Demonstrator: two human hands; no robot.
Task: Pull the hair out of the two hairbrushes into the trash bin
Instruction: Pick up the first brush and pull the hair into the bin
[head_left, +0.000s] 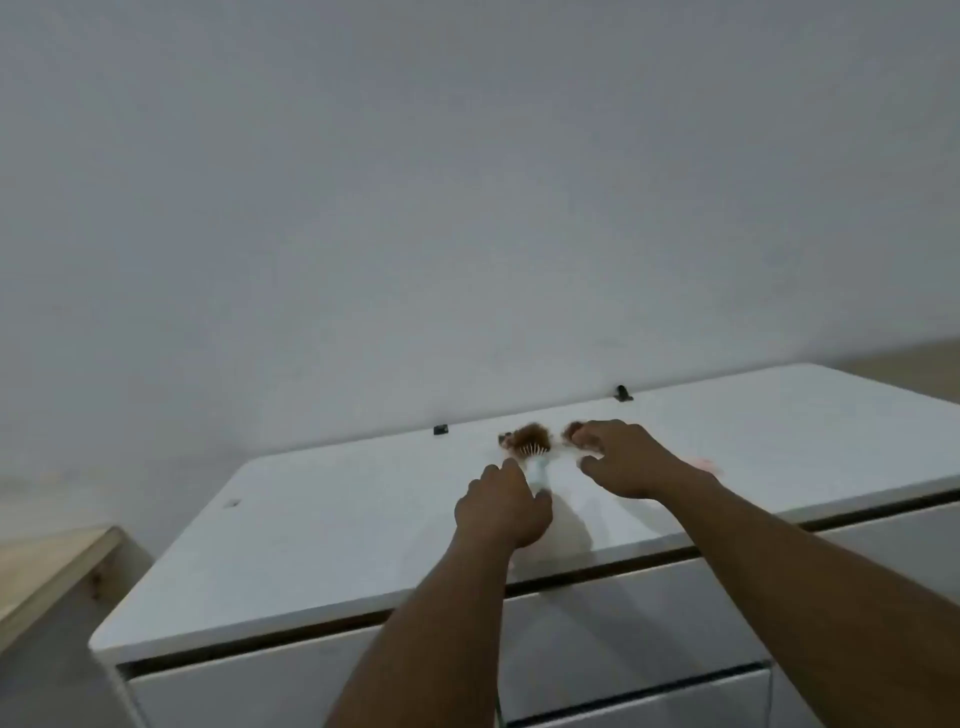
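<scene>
Two brushes on the white dresser top (322, 525), both far from the near edge, close to the wall.

Left brush (530, 449): pale handle, head clogged with a brown hair clump (530, 435). Long axis runs near–far, handle end toward the person, head toward the wall. Left hand (501, 506) sits just near-left of the handle, fingers loosely curled and a little apart, nothing between them that I can see. Whether the fingertips touch the handle I can't tell; blur.

Right brush (574, 431): only a brown tuft shows past the fingers, rest is hidden under the right hand (621, 457). Its axis can't be read. That hand is arched over it, thumb split from the fingers, looks like it's closing on the brush, but grip not confirmed.

Key relation: each hand lines up with its own brush, no crossing. Left brush handle points straight at the left hand, so a short forward reach along the axis should take it. Right hand is further out and nearer to contact.

Trash bin is not in view. No hair pulled yet, by my read: both clumps sit on the heads.

Something pinkish (704, 462) lies on the top right of the right wrist; too blurred to identify.
</scene>
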